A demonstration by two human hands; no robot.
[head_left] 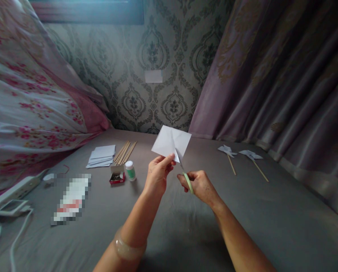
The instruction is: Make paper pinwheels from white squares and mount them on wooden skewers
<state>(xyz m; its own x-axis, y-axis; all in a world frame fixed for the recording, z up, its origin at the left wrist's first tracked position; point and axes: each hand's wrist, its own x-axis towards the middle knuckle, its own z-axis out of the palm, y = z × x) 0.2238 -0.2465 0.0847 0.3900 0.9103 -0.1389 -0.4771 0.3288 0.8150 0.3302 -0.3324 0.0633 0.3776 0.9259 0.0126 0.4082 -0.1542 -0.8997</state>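
A square sheet of white paper (163, 139) with crease lines is held up above the grey sheet by my left hand (160, 172), its thumb and fingers pinching the near corner. My right hand (198, 184) grips scissors (189, 183) with pale green handles. Their blades reach into the paper from its near edge, close to my left thumb. Two finished white paper pinwheels (227, 151) on wooden sticks lie off to the right.
Left of my hands are a stack of white paper squares (101, 155), several wooden sticks (125, 153), a small red box (117, 177) of dark metal pieces and a white bottle (130, 171). A power strip (21, 189) with cables lies far left; curtains (242, 75) hang at right.
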